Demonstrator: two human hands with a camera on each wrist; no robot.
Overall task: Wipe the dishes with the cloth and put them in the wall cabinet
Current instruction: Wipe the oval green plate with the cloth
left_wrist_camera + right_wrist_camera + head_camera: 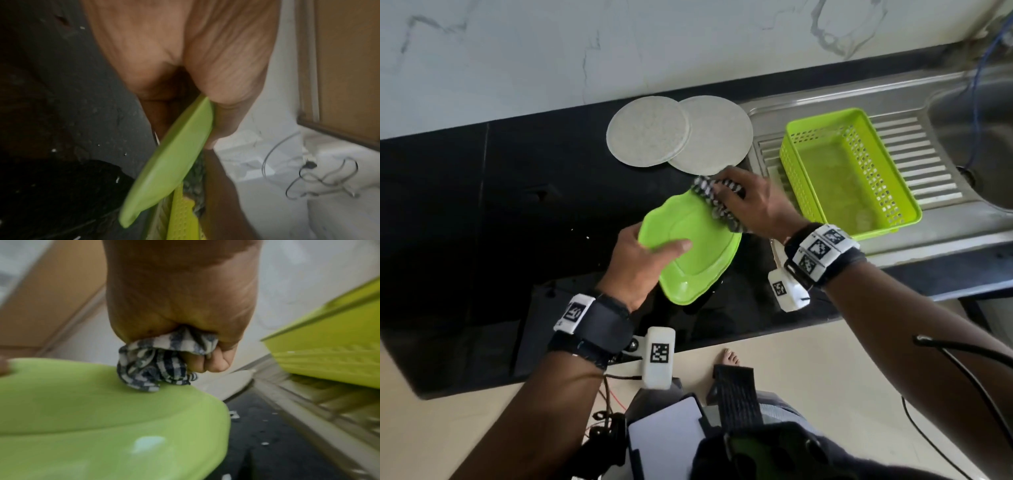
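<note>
A lime-green plate (700, 246) with a wavy rim is held tilted above the black counter (482, 205). My left hand (640, 263) grips its near-left edge, thumb on the inner face; the left wrist view shows the plate (170, 162) edge-on below the palm. My right hand (753, 202) clutches a bunched black-and-white checked cloth (717, 200) and presses it on the plate's far right rim. In the right wrist view the cloth (156, 366) sticks out of the fist onto the plate (92, 410). Two pale round plates (649, 132) (719, 133) lie overlapping on the counter behind.
A lime-green perforated basket (849, 171) sits on the steel drainboard (928, 150) to the right, beside the sink basin (986, 137). A marble wall (619, 44) backs the counter. A wooden cabinet panel (349, 65) shows in the left wrist view. Cables hang near my body.
</note>
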